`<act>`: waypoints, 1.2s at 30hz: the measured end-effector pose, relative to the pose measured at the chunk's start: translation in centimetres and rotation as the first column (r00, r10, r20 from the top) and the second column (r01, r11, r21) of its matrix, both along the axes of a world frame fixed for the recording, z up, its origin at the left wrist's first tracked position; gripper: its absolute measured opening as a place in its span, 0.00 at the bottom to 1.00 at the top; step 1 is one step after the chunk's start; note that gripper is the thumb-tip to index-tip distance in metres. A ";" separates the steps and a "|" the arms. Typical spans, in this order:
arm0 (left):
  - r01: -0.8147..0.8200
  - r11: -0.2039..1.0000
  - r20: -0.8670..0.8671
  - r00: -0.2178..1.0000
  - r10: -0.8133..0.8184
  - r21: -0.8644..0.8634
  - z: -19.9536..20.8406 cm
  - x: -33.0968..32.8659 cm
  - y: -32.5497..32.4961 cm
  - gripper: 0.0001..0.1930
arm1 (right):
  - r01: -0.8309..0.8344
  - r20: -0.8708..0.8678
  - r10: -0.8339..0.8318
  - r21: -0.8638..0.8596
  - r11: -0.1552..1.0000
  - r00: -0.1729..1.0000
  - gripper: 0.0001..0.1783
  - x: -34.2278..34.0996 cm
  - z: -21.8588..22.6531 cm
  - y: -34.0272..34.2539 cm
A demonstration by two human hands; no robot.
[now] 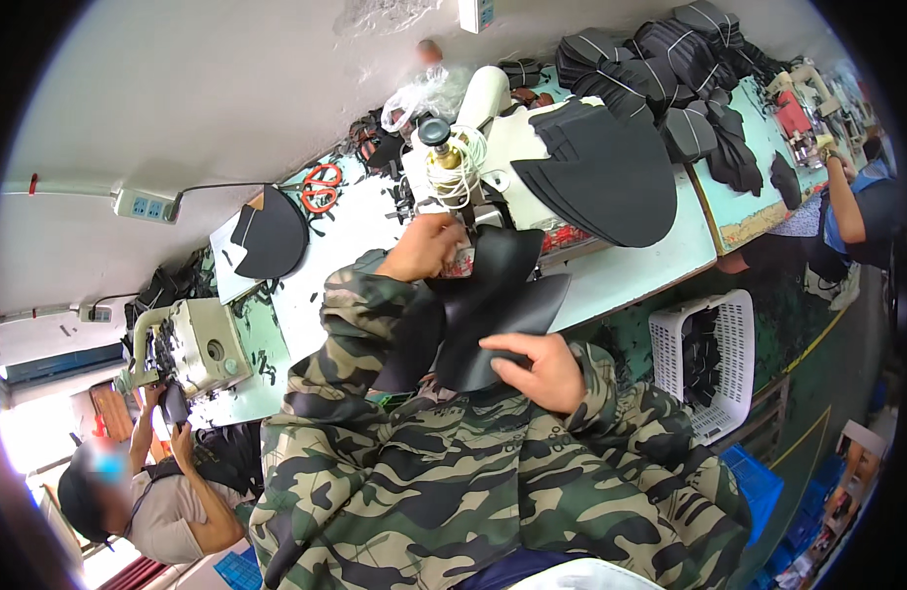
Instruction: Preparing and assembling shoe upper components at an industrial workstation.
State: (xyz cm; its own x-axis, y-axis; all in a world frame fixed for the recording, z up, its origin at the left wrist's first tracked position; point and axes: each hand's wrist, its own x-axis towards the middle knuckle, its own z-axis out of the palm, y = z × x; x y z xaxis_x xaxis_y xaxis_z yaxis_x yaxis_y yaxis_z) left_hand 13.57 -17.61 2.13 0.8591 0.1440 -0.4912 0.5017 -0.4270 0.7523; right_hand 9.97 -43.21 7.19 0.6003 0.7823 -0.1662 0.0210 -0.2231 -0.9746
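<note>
Camouflage jacket [453, 482]; black piece [473, 317] against right grip [549, 372].

Can't really read the bare left hand [422, 248] from here, the fingertips are kinda smeared. Same deal with the bare right hand [547, 372], its lower fingers are tucked out of sight. Those smooth black flat pieces [463, 339] overlap, so no clue how many. Dark bits in the white perforated plastic basket [736, 354]? Too jumbled. White plastic socket box [477, 14] is chopped off up top.

brightly lit | window [30, 418] far left blown out | edges curved
</note>
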 end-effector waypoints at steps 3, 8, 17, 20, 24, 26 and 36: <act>-0.212 0.971 0.198 0.962 0.188 0.110 -0.6 -1.7 4.0 0.10 | 0.348 -0.066 -0.355 -0.103 0.932 0.932 0.15 4.3 4.0 -1.6; 0.459 0.490 -0.315 0.882 -0.351 0.741 -2.0 -10.1 10.5 0.20 | 0.561 0.782 -0.513 0.261 0.786 0.355 0.17 11.4 6.9 -5.7; 0.267 0.425 -0.144 0.943 -0.300 0.865 -1.7 -10.7 7.8 0.15 | 0.316 0.877 -0.036 -0.134 0.939 0.479 0.14 10.9 -3.8 -3.3; 0.288 0.392 -0.113 0.904 -0.411 0.874 -2.8 -11.2 8.6 0.11 | 0.343 0.871 -0.035 -0.155 0.926 0.489 0.17 10.8 -2.9 -2.4; 0.289 0.512 -0.149 0.943 -0.297 0.809 -1.0 -10.4 7.0 0.07 | 0.427 0.832 -0.155 -0.106 0.898 0.532 0.20 10.7 -1.8 -2.3; 0.457 0.688 -0.125 0.871 -0.476 0.564 2.7 -9.8 6.4 0.07 | 0.131 0.532 -0.096 -0.027 0.991 0.841 0.14 9.6 -1.5 -2.4; 0.028 0.999 -0.088 0.996 -0.026 0.029 4.0 -4.3 -1.2 0.13 | -0.063 -0.225 0.054 -0.032 0.998 0.973 0.16 5.6 -4.3 -0.7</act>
State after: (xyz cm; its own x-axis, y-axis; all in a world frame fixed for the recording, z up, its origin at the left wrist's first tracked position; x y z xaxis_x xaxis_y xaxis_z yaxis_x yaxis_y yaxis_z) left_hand 9.24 -18.82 6.17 0.8167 0.1370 -0.5606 0.5531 -0.4630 0.6926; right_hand 15.59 -43.92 2.94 0.4978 0.8053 -0.3220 -0.1831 -0.2653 -0.9466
